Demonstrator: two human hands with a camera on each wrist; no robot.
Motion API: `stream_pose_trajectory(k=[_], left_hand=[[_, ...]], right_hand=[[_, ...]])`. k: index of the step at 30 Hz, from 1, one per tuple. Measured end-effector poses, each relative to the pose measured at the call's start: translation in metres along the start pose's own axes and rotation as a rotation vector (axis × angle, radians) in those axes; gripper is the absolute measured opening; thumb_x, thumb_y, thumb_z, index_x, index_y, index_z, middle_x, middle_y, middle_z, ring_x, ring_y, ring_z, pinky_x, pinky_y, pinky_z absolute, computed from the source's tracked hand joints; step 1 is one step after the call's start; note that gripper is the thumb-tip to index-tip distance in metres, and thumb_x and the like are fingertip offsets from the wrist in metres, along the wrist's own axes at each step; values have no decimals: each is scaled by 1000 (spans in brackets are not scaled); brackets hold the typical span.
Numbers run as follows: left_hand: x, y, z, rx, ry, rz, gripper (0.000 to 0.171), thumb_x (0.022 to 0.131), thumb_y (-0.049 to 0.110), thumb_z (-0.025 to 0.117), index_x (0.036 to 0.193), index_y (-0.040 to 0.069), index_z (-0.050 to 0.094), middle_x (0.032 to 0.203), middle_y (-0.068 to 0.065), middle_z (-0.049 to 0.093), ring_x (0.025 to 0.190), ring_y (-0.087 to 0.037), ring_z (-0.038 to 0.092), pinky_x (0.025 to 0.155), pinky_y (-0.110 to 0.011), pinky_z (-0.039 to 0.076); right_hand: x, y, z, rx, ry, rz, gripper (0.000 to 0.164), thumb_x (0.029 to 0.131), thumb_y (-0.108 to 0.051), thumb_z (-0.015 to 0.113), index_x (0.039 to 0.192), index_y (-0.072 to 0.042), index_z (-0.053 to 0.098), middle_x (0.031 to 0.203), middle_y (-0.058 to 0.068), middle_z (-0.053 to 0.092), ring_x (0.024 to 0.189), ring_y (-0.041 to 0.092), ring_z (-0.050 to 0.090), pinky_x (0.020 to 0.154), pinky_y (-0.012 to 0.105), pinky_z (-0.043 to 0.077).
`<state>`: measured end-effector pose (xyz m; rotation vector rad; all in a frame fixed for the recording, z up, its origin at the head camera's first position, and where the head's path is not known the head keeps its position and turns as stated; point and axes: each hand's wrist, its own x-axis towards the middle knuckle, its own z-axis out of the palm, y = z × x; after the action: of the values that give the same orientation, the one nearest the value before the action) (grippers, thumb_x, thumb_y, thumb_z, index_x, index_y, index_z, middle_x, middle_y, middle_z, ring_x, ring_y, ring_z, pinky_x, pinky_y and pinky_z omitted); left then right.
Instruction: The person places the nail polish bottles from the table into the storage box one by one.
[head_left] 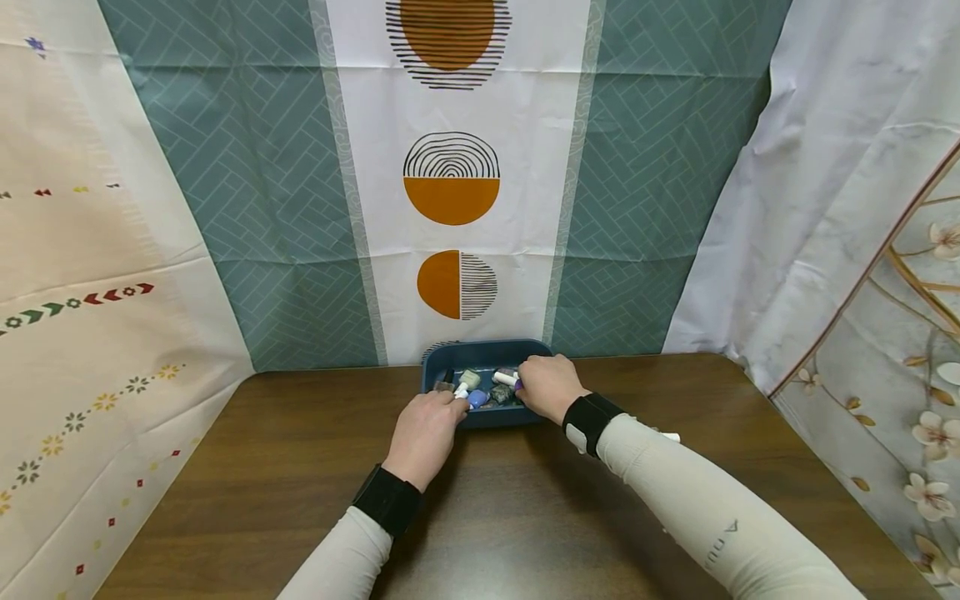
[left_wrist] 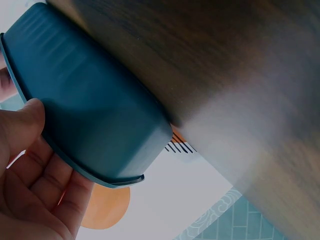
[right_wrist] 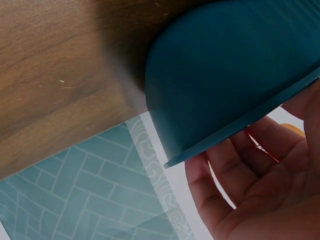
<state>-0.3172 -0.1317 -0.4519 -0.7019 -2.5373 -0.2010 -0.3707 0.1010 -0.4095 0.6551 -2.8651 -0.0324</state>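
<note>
A dark blue plastic bin [head_left: 495, 419] stands at the back of the wooden table, holding several small items. My left hand [head_left: 429, 429] grips its near rim towards the left; in the left wrist view the thumb [left_wrist: 31, 117] lies on the outer wall and the other fingers reach behind the rim. Over the right end, my right hand [head_left: 551, 385] dips its curled fingers [right_wrist: 230, 170] inside the rim. A white tube [head_left: 504, 377] and a purple piece lie right at those fingertips; I cannot tell whether they are held. A blue rounded item [head_left: 477, 398] lies near the left fingertips.
Also in the bin are a pale green block [head_left: 470, 379] and a dark green lump [head_left: 501, 393]. A white item [head_left: 670, 437] on the table [head_left: 300, 467] shows partly behind the right sleeve. Patterned cloth [head_left: 450, 292] hangs directly behind the bin.
</note>
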Motion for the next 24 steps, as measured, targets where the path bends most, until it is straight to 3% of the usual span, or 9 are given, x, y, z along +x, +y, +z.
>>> stream_pose_trajectory(k=[15, 24], left_hand=[[-1, 1, 0, 1, 3, 4, 6, 98, 13, 85, 105, 14, 85, 91, -4, 76, 85, -22, 71, 84, -39, 61], [0, 0, -1, -4, -6, 2, 7, 98, 12, 85, 106, 13, 85, 92, -4, 77, 85, -22, 71, 85, -39, 61]], right_hand=[[4, -2, -3, -11, -88, 46, 33, 97, -29, 88, 76, -13, 68, 70, 0, 58, 64, 19, 56, 66, 42, 54], [6, -4, -6, 9, -139, 65, 29, 98, -30, 88, 84, -10, 72, 71, 1, 61, 64, 19, 58, 66, 40, 55]])
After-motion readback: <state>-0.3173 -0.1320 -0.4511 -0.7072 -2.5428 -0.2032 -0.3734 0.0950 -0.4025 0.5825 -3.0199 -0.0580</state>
